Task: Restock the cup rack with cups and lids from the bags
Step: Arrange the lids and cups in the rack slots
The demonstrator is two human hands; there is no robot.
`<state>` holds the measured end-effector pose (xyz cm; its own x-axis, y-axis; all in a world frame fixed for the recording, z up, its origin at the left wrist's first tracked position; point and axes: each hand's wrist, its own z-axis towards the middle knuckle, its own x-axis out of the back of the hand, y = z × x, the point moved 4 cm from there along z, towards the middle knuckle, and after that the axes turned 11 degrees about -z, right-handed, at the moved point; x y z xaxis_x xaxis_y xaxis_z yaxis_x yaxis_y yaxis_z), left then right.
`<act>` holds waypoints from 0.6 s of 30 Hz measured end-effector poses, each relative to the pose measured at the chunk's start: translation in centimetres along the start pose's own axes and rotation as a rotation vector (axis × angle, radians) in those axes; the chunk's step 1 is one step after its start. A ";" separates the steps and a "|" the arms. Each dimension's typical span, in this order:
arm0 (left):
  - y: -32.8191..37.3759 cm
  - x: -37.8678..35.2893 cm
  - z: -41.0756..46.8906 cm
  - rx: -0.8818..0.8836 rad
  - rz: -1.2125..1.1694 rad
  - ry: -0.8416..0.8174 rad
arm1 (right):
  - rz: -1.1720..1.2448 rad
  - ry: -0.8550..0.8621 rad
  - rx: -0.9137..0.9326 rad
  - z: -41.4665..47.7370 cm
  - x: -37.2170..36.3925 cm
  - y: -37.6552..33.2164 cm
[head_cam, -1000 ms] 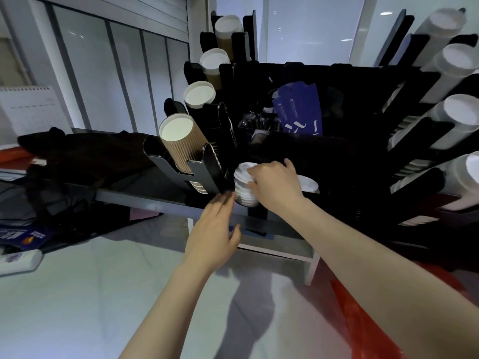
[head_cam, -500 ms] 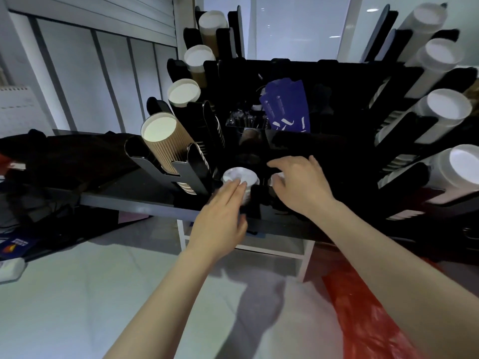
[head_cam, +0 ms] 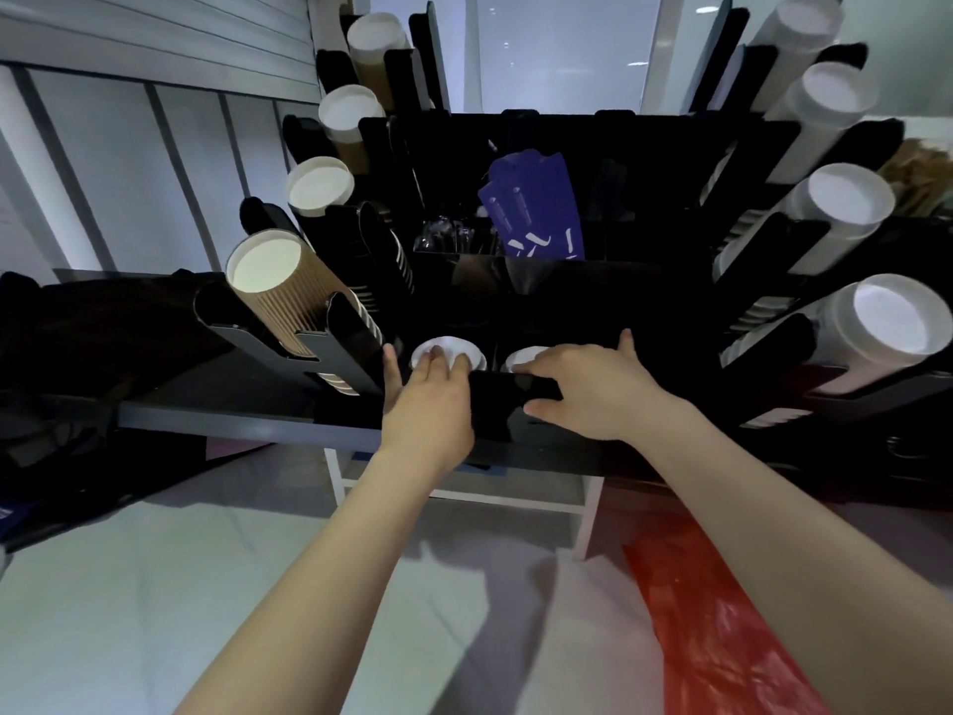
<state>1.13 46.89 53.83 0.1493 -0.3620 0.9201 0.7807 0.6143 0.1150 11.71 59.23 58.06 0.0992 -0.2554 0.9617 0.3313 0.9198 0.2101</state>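
Lids (head_cam: pixel 447 353) are pressed by the flat left hand (head_cam: pixel 428 405); the rack (head_cam: pixel 510 399) is touched by the flat right hand (head_cam: pixel 593 389). Light, bendy lids are likely best held by rims.

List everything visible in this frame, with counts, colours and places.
rack: one, black, centre, on the table
table: one, dark, under the rack
left cups: four stacks, mostly brown, white inside, rack's left slots
right cups: four stacks, white, rack's right slots
lids: two stacks, white, front compartments
packets: several, blue, middle compartment
fabric: a heap, black, table's left end
bag: one, red, floor at lower right
left hand: bare, fingers on the left lid stack
right hand: bare, over the right lid stack and the rack's front wall
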 end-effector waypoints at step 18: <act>1.5 1.9 -3.5 -0.112 -0.315 0.148 | -0.262 0.173 -0.363 -5.7 -1.9 2.2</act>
<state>4.76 44.63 54.46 -0.0296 -0.6235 0.7812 0.8627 0.3788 0.3350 17.64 60.07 55.69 0.1129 -0.5391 0.8347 0.6688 0.6625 0.3373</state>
